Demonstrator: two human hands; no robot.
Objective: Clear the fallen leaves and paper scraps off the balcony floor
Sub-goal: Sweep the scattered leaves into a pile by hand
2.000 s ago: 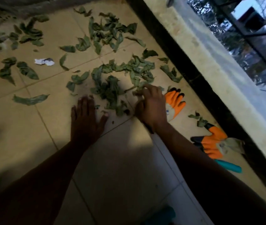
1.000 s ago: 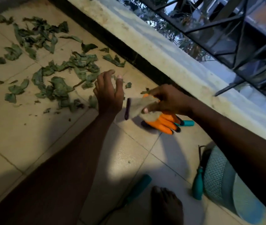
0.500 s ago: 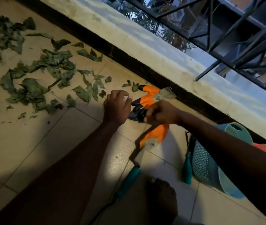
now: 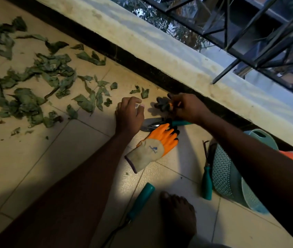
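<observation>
Green fallen leaves [image 4: 34, 90] lie scattered over the tiled balcony floor on the left, with a few small ones [image 4: 142, 91] near my hands. My left hand [image 4: 129, 113] hovers low over the tiles with loosely curled fingers, holding nothing. My right hand [image 4: 186, 108] grips a dark-fingered work glove [image 4: 161, 104] close to the black base of the wall. A second orange and grey glove [image 4: 152, 147] lies flat on the floor under my arms. No paper scraps show in this view.
A metal trowel [image 4: 151, 123] with a teal handle lies between the gloves. A teal mesh basket [image 4: 231, 176] lies tipped at the right, beside a teal-handled hand tool [image 4: 206, 183]. Another teal handle [image 4: 140, 199] and my bare foot [image 4: 179, 215] are near the bottom. A concrete ledge [image 4: 160, 49] borders the floor.
The glove that hung from my right hand now lies on the floor. My right hand has moved toward the wall and taken hold of the other glove. My left hand stays near.
</observation>
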